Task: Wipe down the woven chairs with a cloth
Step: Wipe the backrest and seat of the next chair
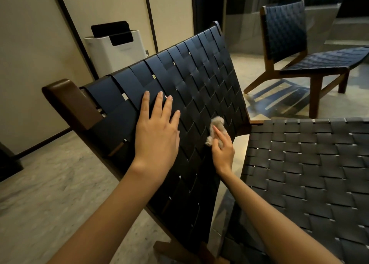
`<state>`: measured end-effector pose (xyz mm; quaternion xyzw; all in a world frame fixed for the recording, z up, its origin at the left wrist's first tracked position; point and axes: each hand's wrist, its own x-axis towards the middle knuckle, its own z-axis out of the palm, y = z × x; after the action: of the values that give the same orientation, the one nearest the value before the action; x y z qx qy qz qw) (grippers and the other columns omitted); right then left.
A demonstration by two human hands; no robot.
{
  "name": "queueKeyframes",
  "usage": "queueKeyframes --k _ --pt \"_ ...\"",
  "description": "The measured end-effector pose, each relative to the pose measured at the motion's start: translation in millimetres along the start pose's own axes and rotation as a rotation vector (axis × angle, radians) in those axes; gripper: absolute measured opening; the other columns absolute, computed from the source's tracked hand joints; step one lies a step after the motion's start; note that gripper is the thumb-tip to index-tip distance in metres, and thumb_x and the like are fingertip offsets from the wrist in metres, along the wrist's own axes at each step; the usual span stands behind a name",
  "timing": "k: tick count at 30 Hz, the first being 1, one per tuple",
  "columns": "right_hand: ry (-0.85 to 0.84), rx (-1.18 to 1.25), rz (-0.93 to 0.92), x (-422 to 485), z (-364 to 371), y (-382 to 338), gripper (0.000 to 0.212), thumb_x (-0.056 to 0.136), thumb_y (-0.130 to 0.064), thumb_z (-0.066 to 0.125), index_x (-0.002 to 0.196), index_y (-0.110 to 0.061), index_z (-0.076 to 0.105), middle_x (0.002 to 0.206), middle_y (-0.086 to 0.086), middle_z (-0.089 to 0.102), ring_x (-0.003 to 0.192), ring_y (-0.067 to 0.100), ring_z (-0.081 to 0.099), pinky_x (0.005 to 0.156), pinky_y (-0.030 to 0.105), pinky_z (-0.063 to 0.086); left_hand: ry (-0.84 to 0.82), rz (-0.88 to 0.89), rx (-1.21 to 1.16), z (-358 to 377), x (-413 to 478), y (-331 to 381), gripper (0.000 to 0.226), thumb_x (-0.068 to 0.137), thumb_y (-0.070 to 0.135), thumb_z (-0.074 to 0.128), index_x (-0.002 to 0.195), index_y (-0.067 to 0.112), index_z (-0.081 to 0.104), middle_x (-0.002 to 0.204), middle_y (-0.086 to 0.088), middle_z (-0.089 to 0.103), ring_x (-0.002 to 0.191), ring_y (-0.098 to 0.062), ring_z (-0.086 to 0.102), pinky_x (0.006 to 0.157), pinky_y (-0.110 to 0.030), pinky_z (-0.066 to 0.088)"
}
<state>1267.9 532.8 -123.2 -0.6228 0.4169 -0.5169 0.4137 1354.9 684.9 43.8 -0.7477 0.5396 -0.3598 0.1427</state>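
A dark woven chair with a brown wooden frame fills the middle of the view; its backrest [199, 79] slants away from me and its seat [307, 163] spreads to the right. My left hand [157, 131] lies flat on the backrest with straight, spread fingers. My right hand [222, 147] grips a small bunched beige cloth [216, 124] and presses it against the woven straps low on the backrest, near the gap to the seat.
A second woven chair [287, 35] stands at the back right on the stone floor. A white floor appliance [117, 49] with a black top stands against the panelled wall behind the backrest. Open floor [50, 183] lies to my left.
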Motion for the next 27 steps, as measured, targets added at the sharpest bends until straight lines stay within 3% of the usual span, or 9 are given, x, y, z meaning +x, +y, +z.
queueKeyframes --k 2,5,7,9,10,12,16,22,27 --pt "-0.053 0.037 -0.171 23.1 13.6 -37.6 0.041 0.094 -0.003 0.05 0.133 -0.017 0.054 0.142 0.002 0.044 0.123 0.016 0.042 0.102 0.03 0.041 -0.004 -0.007 -0.011 -0.1 4.9 -0.2 0.058 0.099 0.046 0.02 0.151 0.023 0.008 0.159 -0.011 -0.002 0.145 -0.031 -0.007 0.108 -0.054 -0.018" --pt "-0.125 0.03 -0.372 71.1 36.1 -102.4 0.039 0.095 -0.007 0.048 0.131 -0.019 0.055 0.133 -0.006 0.047 0.112 0.006 0.04 0.088 0.004 0.032 -0.005 -0.022 -0.023 -0.7 13.2 -1.2 0.062 0.099 0.046 0.02 0.15 0.015 0.003 0.159 -0.012 -0.005 0.145 -0.03 -0.01 0.109 -0.051 -0.018" --pt "-0.162 -0.006 -0.431 103.8 47.6 -137.3 0.038 0.097 -0.012 0.046 0.134 -0.019 0.053 0.138 0.002 0.048 0.113 0.007 0.041 0.087 -0.001 0.028 -0.002 -0.024 -0.024 -0.5 18.6 -3.0 0.064 0.099 0.045 0.019 0.15 0.01 0.001 0.158 -0.012 -0.007 0.145 -0.03 -0.011 0.111 -0.049 -0.016" --pt "-0.179 0.01 -0.451 128.1 57.2 -159.2 0.038 0.098 -0.014 0.045 0.136 -0.017 0.052 0.142 0.009 0.045 0.125 0.016 0.043 0.106 0.018 0.032 0.003 -0.021 -0.023 0.1 23.5 -5.1 0.064 0.099 0.044 0.019 0.15 0.01 0.001 0.158 -0.013 -0.007 0.145 -0.03 -0.011 0.112 -0.048 -0.015" --pt "-0.171 0.02 -0.456 135.7 61.2 -164.5 0.038 0.098 -0.015 0.046 0.136 -0.016 0.052 0.143 0.01 0.044 0.13 0.02 0.041 0.111 0.034 0.032 -0.001 -0.017 -0.022 0.3 25.7 -5.9 0.064 0.099 0.045 0.019 0.15 0.011 0.0 0.158 -0.013 -0.008 0.145 -0.031 -0.011 0.112 -0.048 -0.015" --pt "-0.127 0.01 -0.461 138.7 67.1 -163.2 0.038 0.097 -0.015 0.047 0.135 -0.017 0.054 0.144 0.01 0.044 0.133 0.024 0.038 0.112 0.046 0.028 -0.017 -0.002 -0.018 1.0 29.7 -6.3 0.063 0.099 0.046 0.019 0.151 0.014 -0.001 0.158 -0.013 -0.012 0.144 -0.031 -0.015 0.112 -0.049 -0.016" --pt "-0.041 -0.02 -0.372 121.0 63.4 -115.8 0.039 0.094 -0.013 0.051 0.133 -0.019 0.055 0.147 0.01 0.04 0.136 0.026 0.033 0.114 0.044 0.022 -0.026 0.028 0.019 3.6 34.7 -3.5 0.062 0.099 0.048 0.017 0.15 0.019 -0.003 0.156 -0.014 -0.02 0.142 -0.032 -0.021 0.11 -0.051 -0.018" --pt "0.018 -0.072 -0.083 74.5 17.1 -1.3 0.04 0.095 -0.01 0.05 0.135 -0.016 0.052 0.149 0.007 0.038 0.137 0.022 0.029 0.114 0.042 0.027 -0.041 0.048 0.034 7.0 36.6 2.3 0.058 0.099 0.05 0.017 0.15 0.028 -0.001 0.153 -0.012 -0.027 0.143 -0.032 -0.019 0.108 -0.054 -0.019" --pt "0.024 -0.072 0.136 32.4 -14.4 59.6 0.049 0.094 -0.002 0.041 0.138 -0.023 0.048 0.15 0.002 0.038 0.139 0.019 0.031 0.116 0.037 0.022 -0.046 0.062 0.06 9.4 36.8 5.5 0.058 0.098 0.05 0.014 0.15 0.03 -0.002 0.156 -0.011 -0.021 0.144 -0.03 -0.016 0.108 -0.056 -0.019"
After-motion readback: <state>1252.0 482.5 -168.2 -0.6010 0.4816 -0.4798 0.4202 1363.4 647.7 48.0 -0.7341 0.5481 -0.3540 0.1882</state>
